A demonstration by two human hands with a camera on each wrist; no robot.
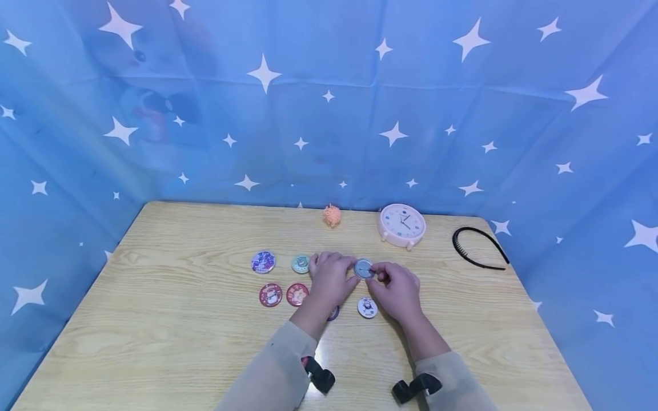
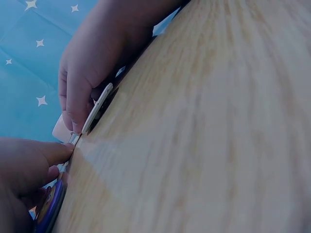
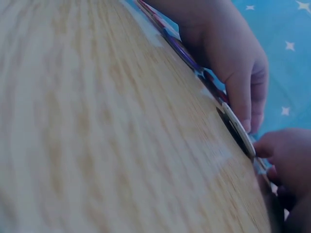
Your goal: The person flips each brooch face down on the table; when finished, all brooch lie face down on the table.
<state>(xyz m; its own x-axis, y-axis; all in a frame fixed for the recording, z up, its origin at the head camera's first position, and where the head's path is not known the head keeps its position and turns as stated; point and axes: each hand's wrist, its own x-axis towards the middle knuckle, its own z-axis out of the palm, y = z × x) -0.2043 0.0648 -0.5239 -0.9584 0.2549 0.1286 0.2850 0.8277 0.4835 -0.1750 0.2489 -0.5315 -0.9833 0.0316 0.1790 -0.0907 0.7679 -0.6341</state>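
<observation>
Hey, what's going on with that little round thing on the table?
Someone is handling a round badge, its grey back facing up. Their left grip is at its left edge, and their right grip pinches near its right edge. Other badges lie picture-up on the table. Farther back are a pink clock, a small orange ball and a black hairband.
</observation>
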